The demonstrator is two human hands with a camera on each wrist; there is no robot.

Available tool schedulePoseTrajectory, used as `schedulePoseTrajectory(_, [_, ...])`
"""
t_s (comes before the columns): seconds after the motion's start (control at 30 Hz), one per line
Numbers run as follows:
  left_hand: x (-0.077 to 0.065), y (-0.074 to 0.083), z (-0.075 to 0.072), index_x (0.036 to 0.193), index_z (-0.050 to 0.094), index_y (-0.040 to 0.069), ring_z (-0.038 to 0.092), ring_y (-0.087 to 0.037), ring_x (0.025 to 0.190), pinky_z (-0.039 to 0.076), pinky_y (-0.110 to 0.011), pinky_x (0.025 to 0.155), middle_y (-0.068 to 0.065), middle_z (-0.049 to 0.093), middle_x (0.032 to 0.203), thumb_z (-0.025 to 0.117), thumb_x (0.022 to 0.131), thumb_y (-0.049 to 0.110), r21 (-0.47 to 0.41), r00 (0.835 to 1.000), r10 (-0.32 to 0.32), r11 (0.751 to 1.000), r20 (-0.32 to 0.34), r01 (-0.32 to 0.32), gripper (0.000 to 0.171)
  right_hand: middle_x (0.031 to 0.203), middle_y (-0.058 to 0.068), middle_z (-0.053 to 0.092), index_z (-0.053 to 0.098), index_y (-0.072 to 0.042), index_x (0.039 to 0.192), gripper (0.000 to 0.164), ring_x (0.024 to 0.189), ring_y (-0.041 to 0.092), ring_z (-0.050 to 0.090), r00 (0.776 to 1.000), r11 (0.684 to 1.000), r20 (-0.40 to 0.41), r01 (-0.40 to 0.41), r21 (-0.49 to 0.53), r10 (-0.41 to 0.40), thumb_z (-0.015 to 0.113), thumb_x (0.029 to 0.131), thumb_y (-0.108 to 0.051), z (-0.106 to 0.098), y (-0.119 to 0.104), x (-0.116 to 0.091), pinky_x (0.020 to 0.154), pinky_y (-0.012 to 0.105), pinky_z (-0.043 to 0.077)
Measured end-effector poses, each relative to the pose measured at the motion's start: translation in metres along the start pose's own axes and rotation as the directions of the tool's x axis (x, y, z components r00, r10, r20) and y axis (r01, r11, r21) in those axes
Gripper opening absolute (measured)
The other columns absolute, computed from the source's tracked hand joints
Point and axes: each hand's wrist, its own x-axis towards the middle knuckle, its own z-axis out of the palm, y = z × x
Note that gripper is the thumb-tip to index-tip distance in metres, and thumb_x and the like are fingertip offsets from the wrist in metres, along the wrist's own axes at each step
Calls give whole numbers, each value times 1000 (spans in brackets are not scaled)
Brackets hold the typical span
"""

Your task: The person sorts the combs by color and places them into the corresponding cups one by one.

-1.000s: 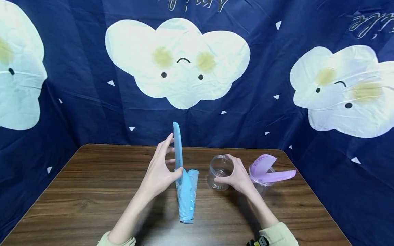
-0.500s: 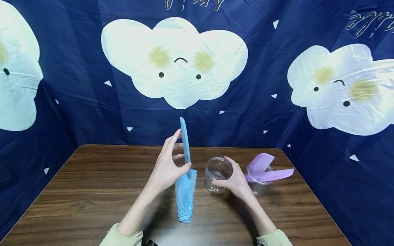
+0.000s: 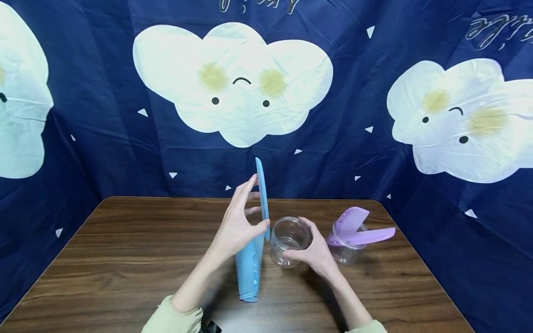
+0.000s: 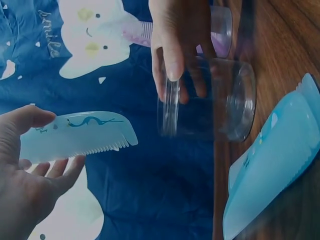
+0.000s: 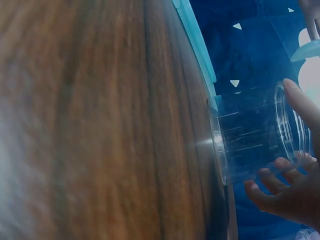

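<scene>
My left hand (image 3: 239, 226) pinches a blue comb (image 3: 263, 196) between thumb and fingers, holding it upright above the table. In the left wrist view this comb (image 4: 80, 134) shows a printed pattern and a toothed edge. Just to its right, my right hand (image 3: 314, 247) grips a clear jar (image 3: 287, 240) near its rim, thumb on the near side. The jar (image 5: 245, 135) stands on the table with nothing visible inside. More blue combs (image 3: 249, 270) lie overlapping on the table below the left hand, partly hidden by it.
A second clear jar (image 3: 347, 255) stands to the right, behind the right hand, with purple combs (image 3: 358, 231) leaning out of it. The wooden table (image 3: 137, 259) ends at a blue cloth backdrop (image 3: 200, 159) printed with white clouds.
My left hand has carried the upright comb rightward, close to the jar. The right hand has drawn its jar slightly left and nearer. The combs on the table have stayed put.
</scene>
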Motion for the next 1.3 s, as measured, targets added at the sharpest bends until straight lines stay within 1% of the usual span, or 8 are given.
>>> schedulePoseTrajectory(0.2, [2,-2,10,165,24,25,54,-31,134,58,-46,101,-7,36,161,77,76,-11,-7,1000,22,1000,15,-22,109,143,10,62,43,-17,152,105,131,29,59,999,998,32,22,57,-24,98,64,-17,3,-1,-5,112,51,45])
schedulePoseTrajectory(0.37, [4,-3,17,165,25,22,54,-30,134,58,-42,101,-8,35,161,76,77,-11,-14,999,37,999,30,-36,106,145,13,60,42,-20,152,104,130,31,59,999,996,50,17,83,-22,98,65,-17,6,-2,-9,112,50,46])
schedulePoseTrajectory(0.6, [6,-6,25,165,23,20,52,-34,134,57,-49,101,-12,33,161,74,78,-14,-50,998,44,998,45,-41,107,148,12,57,39,-17,154,104,133,32,57,995,993,94,33,114,-44,96,68,-16,9,-2,-13,111,52,46])
schedulePoseTrajectory(0.7, [5,-7,28,165,22,19,51,-35,135,57,-46,101,-12,32,161,74,78,-14,-45,998,37,998,54,-35,107,149,12,56,39,-14,155,105,134,33,56,994,993,98,36,115,-47,96,67,-15,10,-3,-14,111,52,46])
schedulePoseTrajectory(0.83, [2,-10,32,165,21,18,52,-34,134,57,-45,101,-13,32,162,74,78,-14,-31,997,29,999,65,-27,107,149,15,55,40,-15,154,104,134,34,55,994,992,101,21,123,-33,96,67,-15,11,-4,-15,111,51,46])
schedulePoseTrajectory(1.03, [-2,-12,37,165,23,18,52,-31,134,57,-42,102,-11,32,162,75,79,-12,0,997,4,1000,79,-3,105,150,18,53,38,-14,155,103,135,39,53,991,987,127,26,161,-47,95,70,-14,12,-2,-17,108,45,49])
schedulePoseTrajectory(1.17, [-4,-15,41,165,22,17,50,-30,136,56,-40,104,-13,29,163,75,81,-11,6,994,-7,1000,107,6,104,150,14,55,38,-12,155,102,137,40,52,989,981,136,32,194,-59,94,70,-10,12,-1,-18,111,43,48])
schedulePoseTrajectory(1.3, [-7,-17,44,165,22,18,49,-29,136,55,-42,105,-13,29,163,74,81,-11,9,992,-24,1000,125,23,103,151,11,54,37,-11,155,102,139,37,52,988,979,143,26,202,-56,94,70,-9,11,-1,-19,115,45,45])
